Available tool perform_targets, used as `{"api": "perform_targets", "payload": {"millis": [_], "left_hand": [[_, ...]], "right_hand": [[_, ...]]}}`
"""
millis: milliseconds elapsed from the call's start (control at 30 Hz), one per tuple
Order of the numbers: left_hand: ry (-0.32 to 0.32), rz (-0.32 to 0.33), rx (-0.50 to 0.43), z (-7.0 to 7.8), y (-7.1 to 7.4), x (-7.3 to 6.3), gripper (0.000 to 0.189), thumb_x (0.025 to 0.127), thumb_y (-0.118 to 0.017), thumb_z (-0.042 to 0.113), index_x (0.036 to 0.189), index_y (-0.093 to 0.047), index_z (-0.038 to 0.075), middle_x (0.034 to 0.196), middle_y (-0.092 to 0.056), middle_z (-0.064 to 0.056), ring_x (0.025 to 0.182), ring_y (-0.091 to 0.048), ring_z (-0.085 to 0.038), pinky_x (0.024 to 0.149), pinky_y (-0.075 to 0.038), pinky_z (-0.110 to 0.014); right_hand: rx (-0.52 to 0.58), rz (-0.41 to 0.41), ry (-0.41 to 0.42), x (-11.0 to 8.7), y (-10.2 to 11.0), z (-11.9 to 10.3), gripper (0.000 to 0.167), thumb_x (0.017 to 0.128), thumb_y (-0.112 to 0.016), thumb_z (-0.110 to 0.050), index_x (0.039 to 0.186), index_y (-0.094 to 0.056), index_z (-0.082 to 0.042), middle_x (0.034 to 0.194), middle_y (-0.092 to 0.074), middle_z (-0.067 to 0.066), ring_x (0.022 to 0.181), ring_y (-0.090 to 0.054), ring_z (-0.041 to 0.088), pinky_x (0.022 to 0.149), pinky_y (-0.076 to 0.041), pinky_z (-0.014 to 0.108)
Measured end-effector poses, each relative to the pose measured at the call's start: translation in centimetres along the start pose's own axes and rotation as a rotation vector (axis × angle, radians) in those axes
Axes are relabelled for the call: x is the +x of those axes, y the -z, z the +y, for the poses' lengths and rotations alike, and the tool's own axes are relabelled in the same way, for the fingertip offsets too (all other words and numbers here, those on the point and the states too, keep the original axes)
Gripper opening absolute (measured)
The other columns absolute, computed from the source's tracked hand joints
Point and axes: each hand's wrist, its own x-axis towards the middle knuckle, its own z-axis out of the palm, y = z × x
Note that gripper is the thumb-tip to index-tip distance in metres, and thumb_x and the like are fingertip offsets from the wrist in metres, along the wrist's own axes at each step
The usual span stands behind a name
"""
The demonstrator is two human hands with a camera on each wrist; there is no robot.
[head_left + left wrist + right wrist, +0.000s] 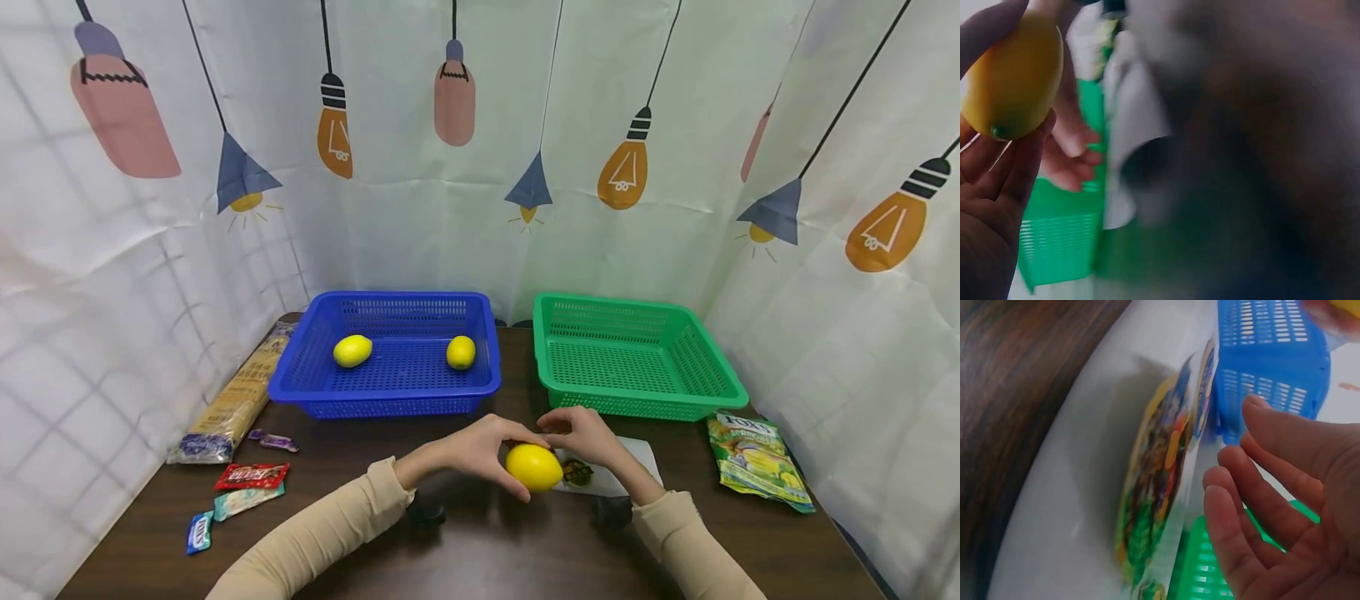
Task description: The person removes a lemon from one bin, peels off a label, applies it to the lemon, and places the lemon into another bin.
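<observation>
My left hand (480, 450) holds a yellow lemon (535, 467) between thumb and fingers above the table. In the left wrist view the lemon (1016, 75) stands upright, its greenish tip pointing down. Just to its right is my right hand (583, 435), fingers loosely bent; in the right wrist view this hand (1291, 500) has nothing in its grasp. Beneath the right hand lies a flat white item (622, 471) with a dark printed emblem, partly hidden by hand and forearm. Two more lemons, one at left (352, 351) and one at right (461, 352), lie in the blue basket (384, 403).
A green basket (637, 406) stands at the back right, with a Fox's candy bag (757, 460) near it. Along the left lie a long noodle-like packet (236, 392), a purple wrapper (277, 442), a red packet (251, 477) and small blue-white wrappers (199, 532).
</observation>
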Motion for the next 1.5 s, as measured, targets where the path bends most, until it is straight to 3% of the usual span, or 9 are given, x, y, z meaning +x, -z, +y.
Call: {"api": "perform_targets", "payload": {"millis": [233, 600, 800, 1000, 1167, 1267, 1367, 1433, 1500], "left_hand": [[0.102, -0.043, -0.028, -1.3, -2.9, -0.7, 0.067, 0.076, -0.086, 0.036, 0.134, -0.062, 0.013, 0.127, -0.070, 0.000, 0.097, -0.060, 0.006, 0.084, -0.051, -0.012], [0.135, -0.070, 0.050, -1.5, -4.0, -1.0, 0.067, 0.077, -0.085, 0.041, 0.134, -0.062, 0.015, 0.127, -0.071, 0.003, 0.100, -0.060, 0.006, 0.086, -0.050, -0.011], [0.172, -0.091, 0.072, -1.1, -3.9, -1.0, 0.074, 0.077, -0.084, 0.043, 0.140, -0.057, 0.014, 0.135, -0.066, 0.001, 0.109, -0.061, 0.002, 0.092, -0.050, -0.013], [0.203, -0.085, 0.062, -0.8, -2.8, -1.0, 0.072, 0.079, -0.082, 0.042, 0.140, -0.057, 0.013, 0.136, -0.065, -0.001, 0.114, -0.064, -0.004, 0.096, -0.051, -0.017], [0.295, 0.016, 0.032, -0.9, -0.6, -2.1, 0.050, 0.093, -0.069, 0.036, 0.135, -0.061, 0.011, 0.133, -0.068, -0.003, 0.114, -0.068, -0.014, 0.094, -0.055, -0.021], [0.334, 0.066, 0.062, -1.2, -0.5, -0.5, 0.039, 0.100, -0.059, 0.034, 0.131, -0.064, 0.011, 0.128, -0.070, -0.004, 0.108, -0.069, -0.013, 0.089, -0.055, -0.018], [0.377, 0.059, 0.143, -1.6, -0.8, 1.3, 0.038, 0.101, -0.056, 0.036, 0.129, -0.066, 0.011, 0.125, -0.072, -0.003, 0.102, -0.069, -0.007, 0.085, -0.053, -0.013], [0.430, 0.025, 0.181, -1.8, -0.7, 1.8, 0.039, 0.100, -0.057, 0.036, 0.129, -0.066, 0.011, 0.124, -0.072, -0.001, 0.101, -0.068, -0.004, 0.084, -0.052, -0.012], [0.490, 0.002, 0.203, -2.1, -0.5, 1.5, 0.037, 0.099, -0.059, 0.033, 0.127, -0.066, 0.011, 0.122, -0.073, -0.001, 0.100, -0.068, -0.002, 0.084, -0.051, -0.011]], "right_hand": [[0.005, -0.018, 0.004, 0.2, -0.1, 0.5, 0.028, 0.089, -0.074, -0.022, 0.113, -0.073, -0.008, 0.103, -0.076, 0.005, 0.091, -0.070, 0.015, 0.078, -0.059, 0.031], [0.020, 0.007, -0.024, -0.1, 0.0, 1.2, 0.026, 0.090, -0.073, -0.022, 0.112, -0.073, -0.007, 0.103, -0.076, 0.006, 0.090, -0.070, 0.015, 0.078, -0.059, 0.032], [0.033, 0.000, -0.032, -0.3, -0.1, 1.2, 0.025, 0.091, -0.072, -0.022, 0.111, -0.073, -0.009, 0.105, -0.076, 0.007, 0.092, -0.070, 0.016, 0.079, -0.059, 0.031], [0.025, -0.011, -0.019, -0.1, -0.2, 1.2, 0.022, 0.090, -0.073, -0.021, 0.109, -0.074, -0.010, 0.102, -0.076, 0.006, 0.090, -0.070, 0.015, 0.077, -0.059, 0.030], [-0.001, -0.076, 0.036, 1.5, -0.8, -0.2, 0.026, 0.090, -0.073, -0.025, 0.110, -0.073, -0.009, 0.102, -0.076, 0.006, 0.091, -0.070, 0.017, 0.078, -0.059, 0.034], [-0.046, -0.080, -0.011, 0.8, -0.4, 0.1, 0.028, 0.088, -0.075, -0.027, 0.110, -0.073, -0.011, 0.100, -0.075, 0.004, 0.088, -0.069, 0.013, 0.075, -0.058, 0.031], [-0.078, -0.092, -0.054, 0.2, 0.0, 0.6, 0.028, 0.085, -0.077, -0.026, 0.109, -0.073, -0.011, 0.097, -0.075, 0.002, 0.084, -0.066, 0.010, 0.071, -0.056, 0.029], [-0.096, -0.112, -0.037, 0.4, 0.0, 0.7, 0.030, 0.084, -0.079, -0.026, 0.107, -0.073, -0.009, 0.095, -0.074, 0.002, 0.082, -0.065, 0.010, 0.070, -0.055, 0.030], [-0.101, -0.137, 0.003, 1.2, -0.5, 0.3, 0.032, 0.082, -0.080, -0.026, 0.107, -0.072, -0.008, 0.093, -0.073, 0.002, 0.080, -0.064, 0.011, 0.068, -0.055, 0.030]]}}
